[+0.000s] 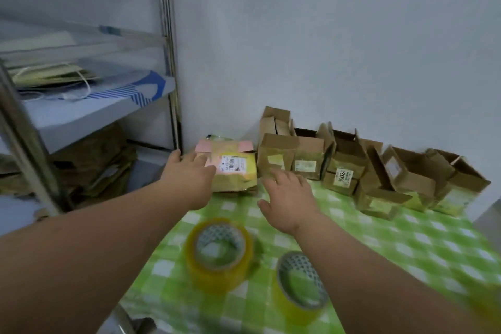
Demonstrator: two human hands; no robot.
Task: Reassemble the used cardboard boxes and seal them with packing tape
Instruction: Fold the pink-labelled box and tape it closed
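Two tape rolls nearest, on the green checked bench (406, 239): one (219, 253) upright at left, other (299, 283) tilted beside it. Farther back, row of open cardboard boxes (352, 168) along the wall; sealed yellow-taped box (234, 169) at its left end. Left hand (189, 176) reaching, fingers straight, touching that box's left side. Right hand (288, 199) spread, grip apart, holding nothing, near the box.

both bare forearms stretch forward and away from the body, roughly parallel. the left hand (189, 171) reaches furthest, palm down, fingers extended and loosely together — nothing gripped. the right hand (287, 198) sits slightly nearer, palm down, fingers spread and relaxed, thumb splayed outward to the left — holding nothing.
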